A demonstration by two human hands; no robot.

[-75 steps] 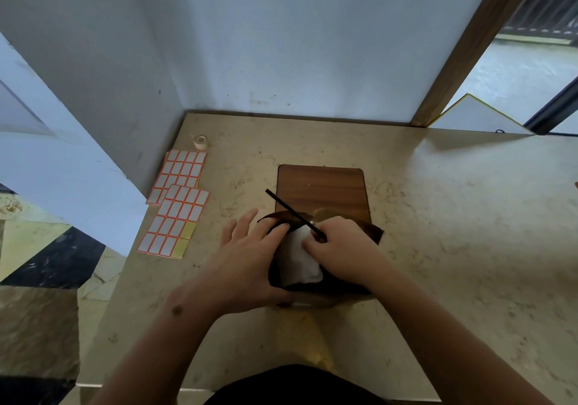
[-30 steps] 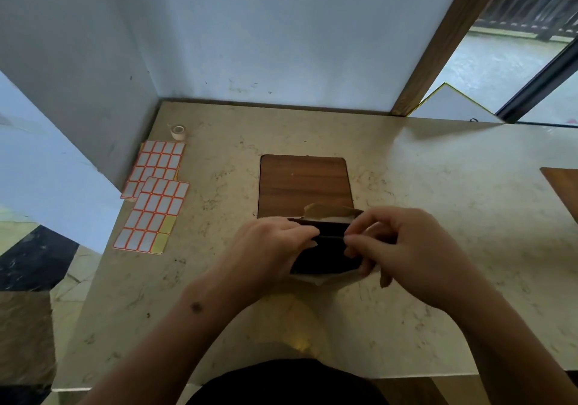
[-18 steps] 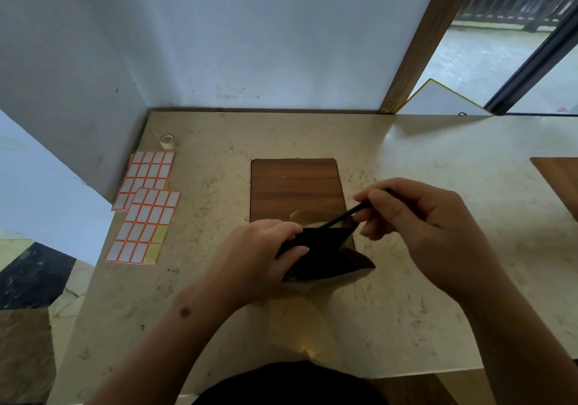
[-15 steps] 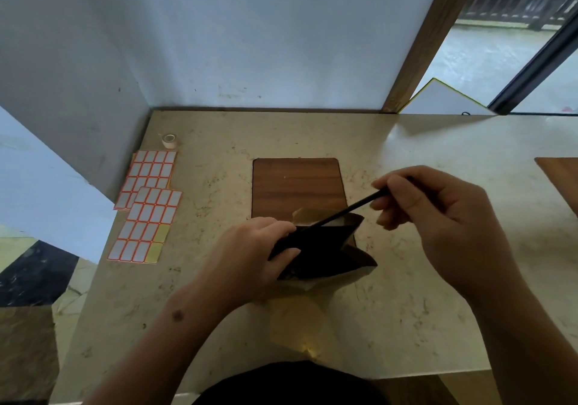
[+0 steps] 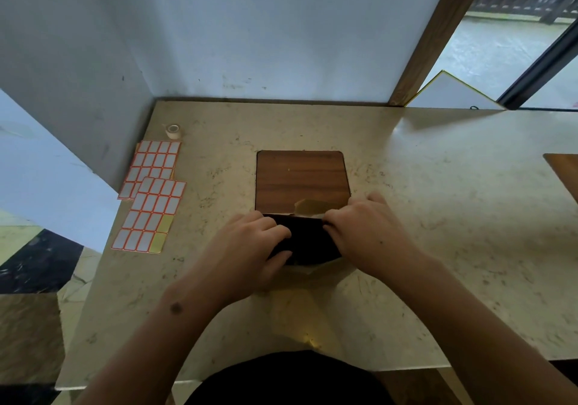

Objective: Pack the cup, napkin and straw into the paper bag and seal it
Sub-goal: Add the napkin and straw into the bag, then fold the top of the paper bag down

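A brown paper bag [image 5: 308, 242] stands on the marble counter [image 5: 438, 217] at the near edge of a wooden board [image 5: 300, 179]. Its side facing me looks dark, and a tan flap sticks up at its far top edge. My left hand [image 5: 250, 248] grips the bag's left side, fingers on the top edge and thumb on the near face. My right hand [image 5: 366, 232] holds the right top edge, fingers curled over it. Cup, napkin and straw are out of sight.
Two sheets of orange-bordered label stickers [image 5: 153, 195] lie on the counter's left side, with a small tape roll [image 5: 173, 130] behind them. Walls close the counter at the back and left. Another wooden board [image 5: 564, 176] shows at the right edge.
The black straw that my right hand held slanting out of the bag is gone from view. My right hand has come down onto the bag's top edge, and the mouth is pressed shut.
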